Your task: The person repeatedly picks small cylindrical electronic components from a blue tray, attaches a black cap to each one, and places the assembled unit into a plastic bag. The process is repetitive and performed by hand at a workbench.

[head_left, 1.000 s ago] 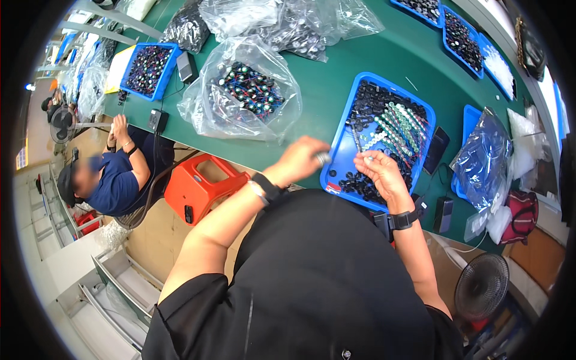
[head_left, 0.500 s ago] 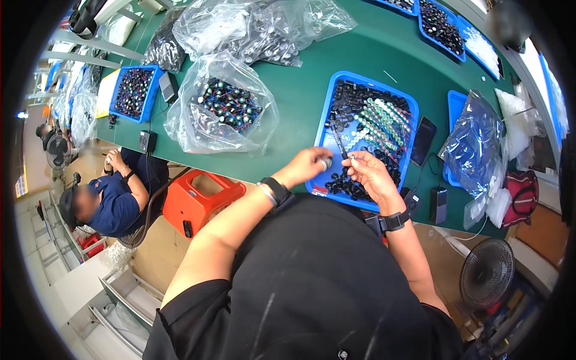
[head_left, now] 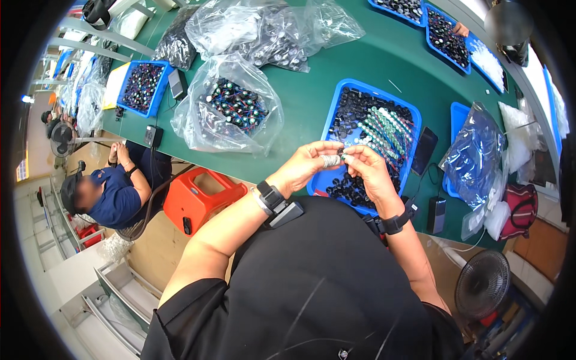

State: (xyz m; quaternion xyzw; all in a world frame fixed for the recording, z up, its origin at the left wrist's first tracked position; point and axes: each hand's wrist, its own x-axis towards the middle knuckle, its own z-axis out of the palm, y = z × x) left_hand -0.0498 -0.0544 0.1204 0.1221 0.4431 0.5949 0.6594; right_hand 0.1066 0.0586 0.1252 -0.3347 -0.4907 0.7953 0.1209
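"Can you see what that left hand (head_left: 305, 165) is doing?"

"Pinching. The thumb and fingertips are drawn together, and there's a pale, ribbed wrap (head_left: 330, 161) round one finger. It's grasping a tiny dark-and-pale part (head_left: 342, 153)."

"And the right hand (head_left: 369, 173)?"

"Same pinch from the other side, thumb against forefinger, the other fingers curled in. The tips of both hands come together at that little part. Whether it's one piece or two pressed together I can't tell; the fingers cover most of it."

"Where are they holding it?"

"Above the near left portion of the blue rectangular plastic tray (head_left: 321, 180), the one on the green tabletop (head_left: 300, 123)."

"What's in the tray?"

"Small round black caps (head_left: 350, 192) heaped at the near side, and more along the far left. Beside those lie slanting rows of pale green-and-white discs (head_left: 384, 129), with reddish wires showing."

"And off to the left?"

"A clear crinkled plastic bag (head_left: 191, 125), holding a pile of wired round pieces (head_left: 237, 105). Over on the right, just beside the tray, there's a flat black phone-like slab (head_left: 425, 151). Neither hand is touching those."
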